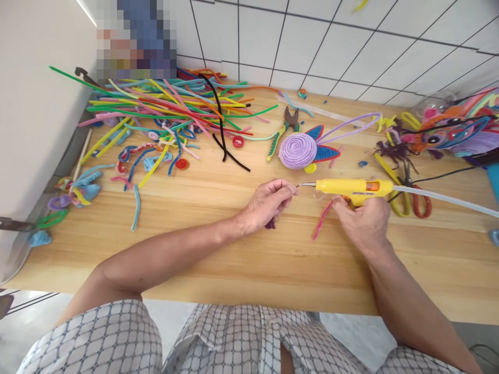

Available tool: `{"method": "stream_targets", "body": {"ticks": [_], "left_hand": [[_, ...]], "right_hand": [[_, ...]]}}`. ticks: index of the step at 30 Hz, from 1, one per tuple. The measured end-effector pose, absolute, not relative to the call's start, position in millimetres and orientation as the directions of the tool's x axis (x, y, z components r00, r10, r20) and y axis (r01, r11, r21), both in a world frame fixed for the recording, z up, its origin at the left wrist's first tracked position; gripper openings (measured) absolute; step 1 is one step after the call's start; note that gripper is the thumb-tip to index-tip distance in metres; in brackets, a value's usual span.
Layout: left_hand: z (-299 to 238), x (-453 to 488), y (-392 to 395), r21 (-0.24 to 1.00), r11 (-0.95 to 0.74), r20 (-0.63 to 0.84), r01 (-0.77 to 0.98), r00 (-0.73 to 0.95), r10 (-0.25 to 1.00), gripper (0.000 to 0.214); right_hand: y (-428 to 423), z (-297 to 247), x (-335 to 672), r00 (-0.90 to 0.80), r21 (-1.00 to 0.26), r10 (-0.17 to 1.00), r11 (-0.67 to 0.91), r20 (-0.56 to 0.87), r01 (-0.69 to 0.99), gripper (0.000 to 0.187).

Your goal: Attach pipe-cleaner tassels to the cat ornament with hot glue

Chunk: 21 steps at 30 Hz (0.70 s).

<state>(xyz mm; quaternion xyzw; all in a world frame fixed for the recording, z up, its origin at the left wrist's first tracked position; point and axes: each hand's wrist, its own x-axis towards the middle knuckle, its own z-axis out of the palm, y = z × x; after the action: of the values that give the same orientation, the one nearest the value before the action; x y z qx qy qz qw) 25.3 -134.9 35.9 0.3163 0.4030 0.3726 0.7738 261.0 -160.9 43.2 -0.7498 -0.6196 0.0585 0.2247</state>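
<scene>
My right hand (pixel 364 218) grips a yellow hot glue gun (pixel 343 187), and a long clear glue stick (pixel 444 197) sticks out of its back end. The metal nozzle points left at the fingertips of my left hand (pixel 273 202). Those fingers are pinched together on something small that I cannot make out. A dark purple fringe (pixel 270 223) shows from under the left hand; whether the hand holds it is hidden. Thin glue strings hang below the nozzle. A pink pipe cleaner (pixel 322 222) lies under the right hand.
A lilac coil with blue petals (pixel 298 150) lies ahead, beside green-handled pliers (pixel 283 132). Many pipe cleaners (pixel 167 104) are heaped at the back left. Scissors (pixel 421 200) lie right of the glue gun, near a cord. Colourful pipe-cleaner figures (pixel 448 132) stand at the far right.
</scene>
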Motion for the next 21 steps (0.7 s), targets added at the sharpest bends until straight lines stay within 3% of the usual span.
{"method": "stream_targets", "body": {"ticks": [13,21], "left_hand": [[35.4,24.6,-136.8,0.791,0.509,-0.372,-0.34,0.393,0.841,0.017],[35.3,24.9,-135.8,0.812,0.479,-0.379,-0.333,0.323,0.867,0.018]], "right_hand": [[-160.1,45.4,259.5,0.208,-0.472,0.96,-0.097,0.188,0.876,0.03],[-159.3,49.3,271.6,0.319,-0.663,0.924,-0.106,0.208,0.741,0.03]]}}
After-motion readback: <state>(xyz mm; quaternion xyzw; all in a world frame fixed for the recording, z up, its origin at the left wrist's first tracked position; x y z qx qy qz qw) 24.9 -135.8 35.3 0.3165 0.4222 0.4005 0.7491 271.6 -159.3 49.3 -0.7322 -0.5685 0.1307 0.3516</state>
